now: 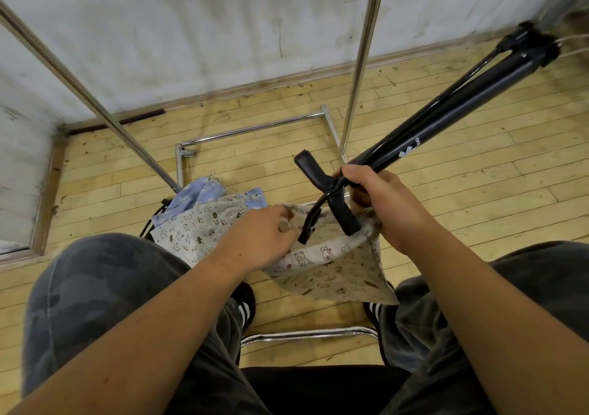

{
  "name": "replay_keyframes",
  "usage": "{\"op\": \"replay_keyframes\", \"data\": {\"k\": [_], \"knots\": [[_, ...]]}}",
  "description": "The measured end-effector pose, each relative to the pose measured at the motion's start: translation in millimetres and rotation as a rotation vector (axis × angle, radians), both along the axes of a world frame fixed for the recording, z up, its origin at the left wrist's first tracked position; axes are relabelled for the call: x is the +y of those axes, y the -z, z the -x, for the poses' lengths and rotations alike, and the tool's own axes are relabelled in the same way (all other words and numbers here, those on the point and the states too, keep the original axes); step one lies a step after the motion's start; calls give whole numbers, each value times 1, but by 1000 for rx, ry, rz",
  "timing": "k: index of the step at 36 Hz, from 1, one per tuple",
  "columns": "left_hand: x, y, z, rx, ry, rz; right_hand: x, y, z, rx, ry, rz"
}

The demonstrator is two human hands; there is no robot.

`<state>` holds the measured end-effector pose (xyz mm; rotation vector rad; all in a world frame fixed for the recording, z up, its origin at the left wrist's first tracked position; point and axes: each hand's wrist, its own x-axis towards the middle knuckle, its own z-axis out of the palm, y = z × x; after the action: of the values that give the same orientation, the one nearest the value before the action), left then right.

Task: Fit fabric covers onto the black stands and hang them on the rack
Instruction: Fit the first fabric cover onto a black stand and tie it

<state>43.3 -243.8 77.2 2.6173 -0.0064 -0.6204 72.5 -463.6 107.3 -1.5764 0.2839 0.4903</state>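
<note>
A folded black stand (452,108) slants from the upper right down to the middle of the view. My right hand (379,204) grips its lower end and also pinches the right edge of a cream fabric cover (334,268) printed with small cats. My left hand (267,239) pinches the left edge of that cover's mouth, so the mouth is held apart. The stand's black feet (331,201) poke into the opening. The cover hangs between my knees.
More covers, one cream (197,226) and one blue (197,196), lie heaped on the wooden floor by the chrome rack's base (255,130). Two rack poles (360,63) rise left and right. A chrome bar (306,335) runs between my shoes.
</note>
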Motion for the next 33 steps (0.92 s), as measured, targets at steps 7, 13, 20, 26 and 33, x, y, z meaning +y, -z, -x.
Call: {"op": "replay_keyframes", "data": {"k": [7,13,20,26,33], "knots": [[0,-11,-3,44,-80,237,9,0,4,-70,-232,152],[0,-20,-5,76,-157,324,10,-2,7,-92,-327,173],[4,-22,-4,131,-153,353,10,-1,9,-124,-417,199],[5,-16,-2,87,-138,345,10,2,10,-161,-419,228],[8,-5,-1,38,-74,213,9,4,12,-215,-415,139]]}}
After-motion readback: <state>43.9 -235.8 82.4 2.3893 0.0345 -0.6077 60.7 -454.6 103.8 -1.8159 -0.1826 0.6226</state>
